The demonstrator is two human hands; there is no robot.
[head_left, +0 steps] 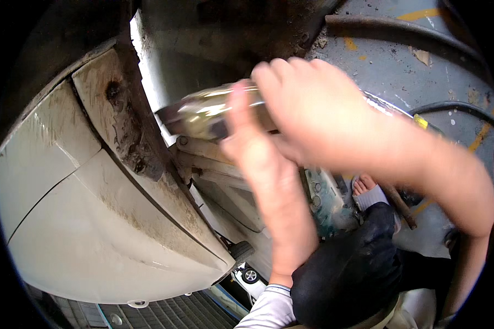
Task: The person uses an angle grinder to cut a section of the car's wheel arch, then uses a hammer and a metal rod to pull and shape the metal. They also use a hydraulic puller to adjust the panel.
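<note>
Both my hands are wrapped round a shiny metal-bodied tool [197, 112] with a dark front end, blurred by motion, its exact kind unclear. My left hand [255, 145] grips it from below, thumb up along its side. Over the rear part closes my right hand [313, 98], the arm coming from the right. The tool's dark tip is close to the edge of a cream vehicle body panel [121, 219]. Along that edge runs a rusted, scraped patch [132, 131]. The rear of the tool is hidden by my right hand.
Dark curved hoses or bars [406, 30] lie on the grey floor [389, 66], which has yellow lines and debris. Below my arms are a sandalled foot [364, 185] and a dark-clothed leg [346, 268]. A white car [251, 277] stands lower down, beyond the panel.
</note>
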